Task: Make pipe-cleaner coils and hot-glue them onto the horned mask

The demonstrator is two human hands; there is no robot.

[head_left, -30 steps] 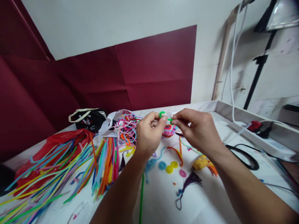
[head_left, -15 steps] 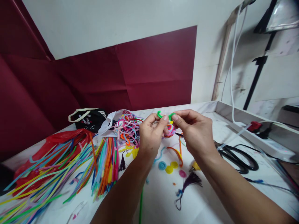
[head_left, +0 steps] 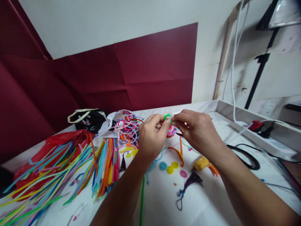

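Above the table, a short curled piece of green pipe cleaner point(head_left: 167, 116) is pinched between both hands. My left hand point(head_left: 152, 135) holds it between thumb and fingers. My right hand point(head_left: 197, 127) grips its right end, fingertips nearly touching the left thumb. Part of the piece is hidden by the fingers. Below the hands lie a blue coiled disc point(head_left: 162, 165), yellow discs point(head_left: 170, 169) and a pink disc point(head_left: 183, 173). A dark tassel point(head_left: 194, 179) with a loop is nearer to me. One long green pipe cleaner point(head_left: 142, 204) lies by my left forearm.
Bundled pipe cleaners point(head_left: 107, 169) and a red plastic bag point(head_left: 35, 157) cover the left side. Behind are a black pouch point(head_left: 90, 121) and a tangled heap of colourful pipe cleaners point(head_left: 128, 128). Black-handled scissors point(head_left: 251, 161) and a power strip point(head_left: 277, 147) are at right.
The green piece has gone from a wider curve to a tighter curl between the fingertips. My right hand has turned and closed in toward the left, uncovering a yellow-and-orange piece below it.
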